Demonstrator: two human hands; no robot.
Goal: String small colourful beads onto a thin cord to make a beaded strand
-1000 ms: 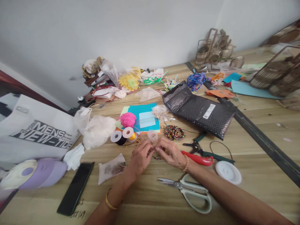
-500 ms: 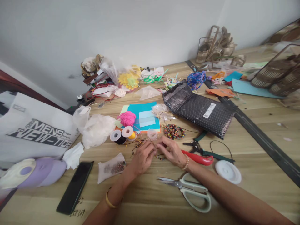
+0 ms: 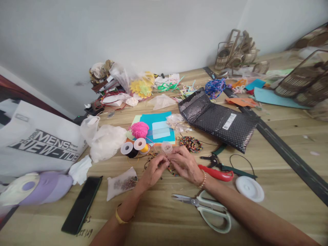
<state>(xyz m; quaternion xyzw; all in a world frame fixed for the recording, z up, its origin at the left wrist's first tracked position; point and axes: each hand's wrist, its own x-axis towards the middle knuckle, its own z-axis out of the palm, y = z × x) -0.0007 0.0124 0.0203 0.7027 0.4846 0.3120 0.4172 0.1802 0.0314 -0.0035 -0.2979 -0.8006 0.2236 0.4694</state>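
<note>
Near the table's middle my left hand and my right hand meet at the fingertips. Both are closed in a pinch, and whatever lies between the fingers is too small to make out. A short beaded strand hangs just below the fingertips. Loose dark beads lie behind my left hand. A small clear round container stands just beyond the fingers, and a coil of colourful beads lies behind my right hand.
Scissors lie below my right hand, red-handled pliers to its right. Thread spools, pink yarn and a bead pouch sit left. A black bubble mailer lies behind; a phone rests front left.
My left hand has turned slightly and its fingers have drawn back a little. My right hand's fingers have shifted a little, and more of the beaded strand shows between the hands.
</note>
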